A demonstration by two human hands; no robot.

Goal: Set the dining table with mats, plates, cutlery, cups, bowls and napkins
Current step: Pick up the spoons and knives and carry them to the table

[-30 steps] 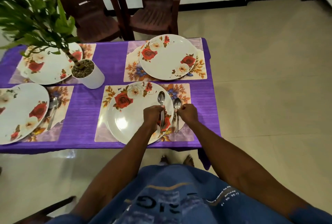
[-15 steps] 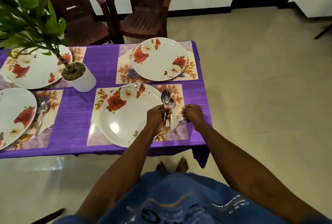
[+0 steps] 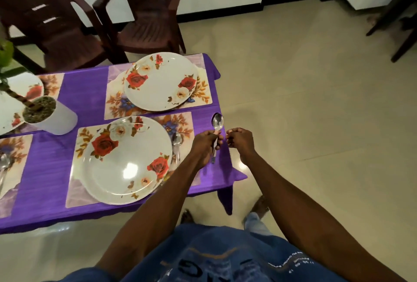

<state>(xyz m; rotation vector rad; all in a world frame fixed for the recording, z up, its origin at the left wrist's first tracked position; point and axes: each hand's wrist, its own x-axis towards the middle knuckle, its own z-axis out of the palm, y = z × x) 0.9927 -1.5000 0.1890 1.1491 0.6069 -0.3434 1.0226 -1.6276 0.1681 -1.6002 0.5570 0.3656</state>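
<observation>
Step in hand: cutlery. Your left hand (image 3: 206,146) pinches a spoon (image 3: 217,123) over the table's right edge; your right hand (image 3: 239,142) is curled, holding nothing visible. Another spoon (image 3: 176,140) lies beside the near plate (image 3: 126,159). Next, likely: carry yours to the far plate (image 3: 161,80), which shows none.

A desk (image 3: 90,92) under a purple cloth (image 3: 209,182) carries the setting; the cloth's corner hangs off the near right edge. Floral mats lie flat on the cloth: a near mat (image 3: 182,123) and a far mat (image 3: 203,92) at the right end, with the edge of another near mat (image 3: 15,153) and another far mat (image 3: 53,84) at the left. Each bears a white rose-printed plate: near plate (image 3: 126,159), far plate (image 3: 161,80). A spoon (image 3: 176,144) lies on the near mat just right of its plate. A white plant pot (image 3: 54,119) stands on the cloth between the left and right settings.
</observation>
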